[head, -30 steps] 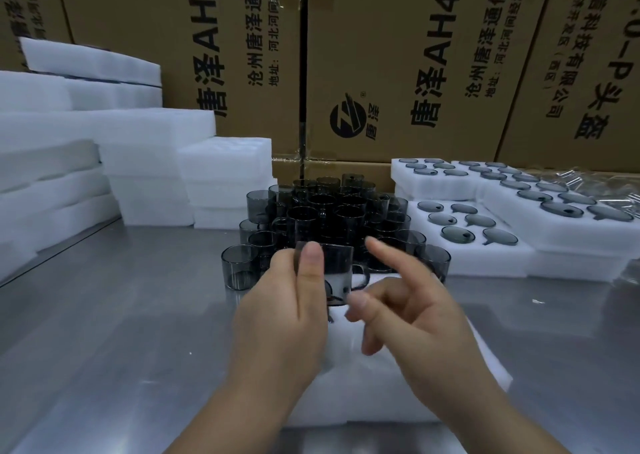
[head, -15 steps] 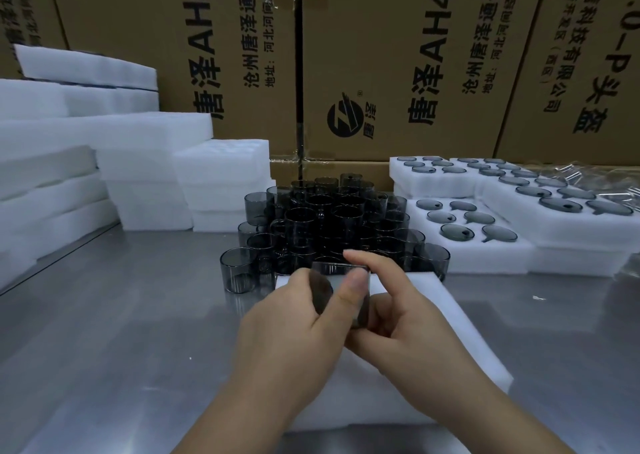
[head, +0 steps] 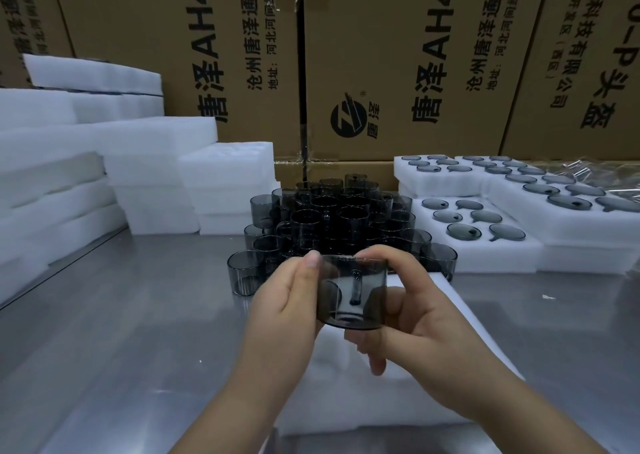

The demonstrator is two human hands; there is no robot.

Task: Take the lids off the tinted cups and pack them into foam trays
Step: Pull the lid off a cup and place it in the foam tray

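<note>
Closing in since a second ago, when it hung apart with a finger out, the right hand now joins the left hand on one tinted cup. Cardboard boxes wall the far edge of the steel desk. Blank foam slabs are stacked along its left edge. Filled foam trays holding lids sit at the far right. Loose cups crowd the far middle. An empty foam tray lies at the near edge. Above it the left hand pinches the cup's left side and the right hand curls round its right, with the cup tilted.
</note>
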